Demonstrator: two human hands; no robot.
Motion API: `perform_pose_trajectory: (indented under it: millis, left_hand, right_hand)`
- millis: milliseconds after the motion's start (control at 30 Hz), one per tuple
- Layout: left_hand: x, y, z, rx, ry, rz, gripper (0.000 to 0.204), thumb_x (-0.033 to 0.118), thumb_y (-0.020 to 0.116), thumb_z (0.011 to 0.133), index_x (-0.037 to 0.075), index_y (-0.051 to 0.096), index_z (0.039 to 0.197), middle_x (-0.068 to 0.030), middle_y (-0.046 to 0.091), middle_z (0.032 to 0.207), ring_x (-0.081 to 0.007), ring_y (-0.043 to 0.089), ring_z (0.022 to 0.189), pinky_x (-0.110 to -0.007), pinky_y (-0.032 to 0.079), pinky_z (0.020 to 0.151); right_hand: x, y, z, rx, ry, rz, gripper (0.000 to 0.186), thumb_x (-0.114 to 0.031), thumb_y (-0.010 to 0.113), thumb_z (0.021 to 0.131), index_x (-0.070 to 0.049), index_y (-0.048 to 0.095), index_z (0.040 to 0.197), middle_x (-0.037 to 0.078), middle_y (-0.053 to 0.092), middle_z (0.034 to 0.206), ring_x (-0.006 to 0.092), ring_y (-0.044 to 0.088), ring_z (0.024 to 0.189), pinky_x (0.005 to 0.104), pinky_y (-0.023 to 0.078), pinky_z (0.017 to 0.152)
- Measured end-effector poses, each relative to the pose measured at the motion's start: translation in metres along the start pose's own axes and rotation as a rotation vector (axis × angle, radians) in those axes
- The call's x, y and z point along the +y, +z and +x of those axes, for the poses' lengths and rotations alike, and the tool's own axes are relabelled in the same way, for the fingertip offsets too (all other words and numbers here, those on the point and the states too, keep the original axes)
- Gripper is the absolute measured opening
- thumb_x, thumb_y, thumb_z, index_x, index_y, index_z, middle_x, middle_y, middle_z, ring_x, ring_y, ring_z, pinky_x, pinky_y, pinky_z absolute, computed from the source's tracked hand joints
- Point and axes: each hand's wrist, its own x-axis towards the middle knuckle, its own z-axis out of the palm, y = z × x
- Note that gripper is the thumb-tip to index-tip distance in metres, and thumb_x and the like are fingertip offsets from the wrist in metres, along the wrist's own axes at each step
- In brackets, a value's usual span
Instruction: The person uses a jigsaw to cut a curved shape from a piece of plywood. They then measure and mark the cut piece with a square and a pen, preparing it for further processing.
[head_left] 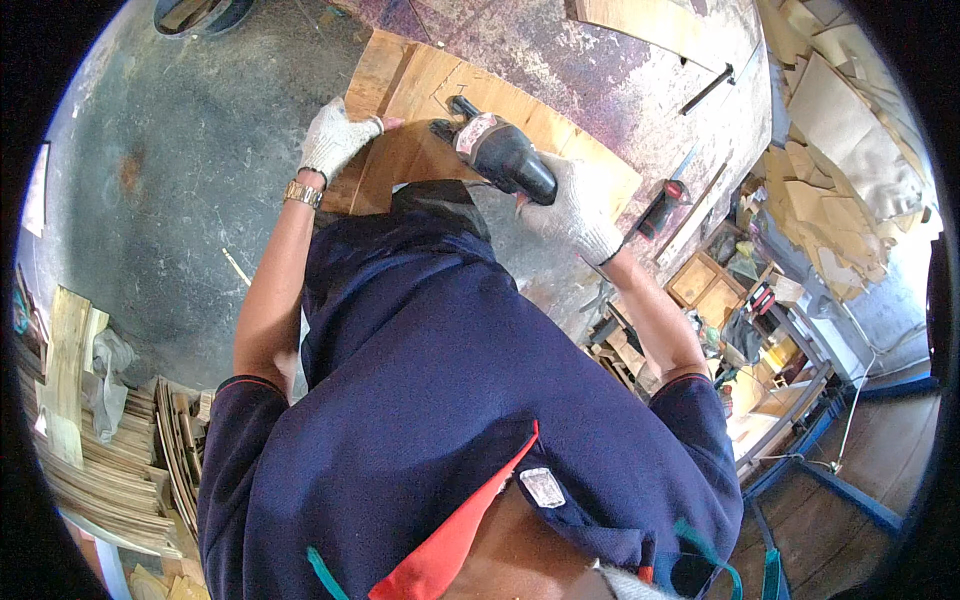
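A curved plywood board (560, 130) lies across the paint-stained work surface in front of my body, with pencil marks on its face. My left hand (338, 143), in a white knit glove, grips the board's left edge, its thumb over the top; the other fingers are partly hidden. In my gloved right hand (575, 210) is a handheld power tool (505, 158) with a dark barrel-shaped body. Its black front end sits over the middle of the board. What the tool's working tip touches cannot be made out.
Right of the board lies a red-and-black tool (663, 208). Farther off are a black bar (705, 90) and another wooden piece (650, 25). A wooden box (705, 285) stands among clutter at right. Stacked wood strips (100, 490) lie at lower left, a dark round tub (200, 18) at far left.
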Motion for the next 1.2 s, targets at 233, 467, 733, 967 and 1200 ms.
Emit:
perform_pose_trajectory:
  millis: [233,467,733,967,1200]
  left_hand:
    - [-0.01,0.005,0.004,0.025,0.016,0.026,0.081,0.063,0.09,0.067,0.002,0.071,0.116,-0.0164,0.077,0.11,-0.0276,0.074,0.102,-0.038,0.057,0.088]
    - [-0.002,0.002,0.0,-0.006,-0.04,0.003,0.08,0.062,0.09,0.067,0.004,0.071,0.118,-0.0155,0.078,0.11,-0.027,0.074,0.102,-0.039,0.057,0.088]
    - [0.012,-0.003,-0.008,-0.008,-0.034,-0.065,0.076,0.057,0.091,0.068,0.005,0.071,0.119,-0.014,0.078,0.11,-0.0251,0.074,0.1,-0.038,0.057,0.087]
    - [0.011,-0.003,-0.008,-0.019,-0.039,-0.087,0.075,0.056,0.091,0.068,0.005,0.07,0.119,-0.0143,0.078,0.109,-0.0255,0.074,0.099,-0.038,0.057,0.086]
    - [-0.001,0.002,0.0,-0.007,-0.05,-0.064,0.078,0.058,0.092,0.065,0.005,0.069,0.117,-0.0146,0.078,0.108,-0.0273,0.074,0.1,-0.038,0.056,0.086]
  right_hand:
    - [-0.003,-0.001,0.002,-0.008,0.007,0.007,0.029,-0.02,0.072,0.079,-0.004,0.072,0.103,0.02,0.073,0.081,0.0318,0.074,0.075,0.0407,0.055,0.071]
    - [-0.011,-0.002,0.005,-0.025,0.026,0.043,0.028,-0.021,0.072,0.079,-0.005,0.072,0.103,0.02,0.072,0.081,0.0339,0.074,0.077,0.0406,0.055,0.071]
    - [-0.011,0.002,0.006,0.026,0.004,0.04,0.028,-0.02,0.071,0.08,-0.006,0.073,0.104,0.02,0.072,0.081,0.0345,0.074,0.077,0.0417,0.055,0.072]
    - [-0.014,0.003,0.007,0.027,0.042,0.05,0.03,-0.02,0.071,0.078,-0.005,0.073,0.104,0.021,0.072,0.08,0.0351,0.074,0.076,0.0416,0.056,0.071]
    - [-0.015,0.004,0.011,0.01,0.05,0.046,0.031,-0.021,0.071,0.077,-0.003,0.072,0.102,0.021,0.071,0.078,0.0349,0.073,0.074,0.0421,0.055,0.071]
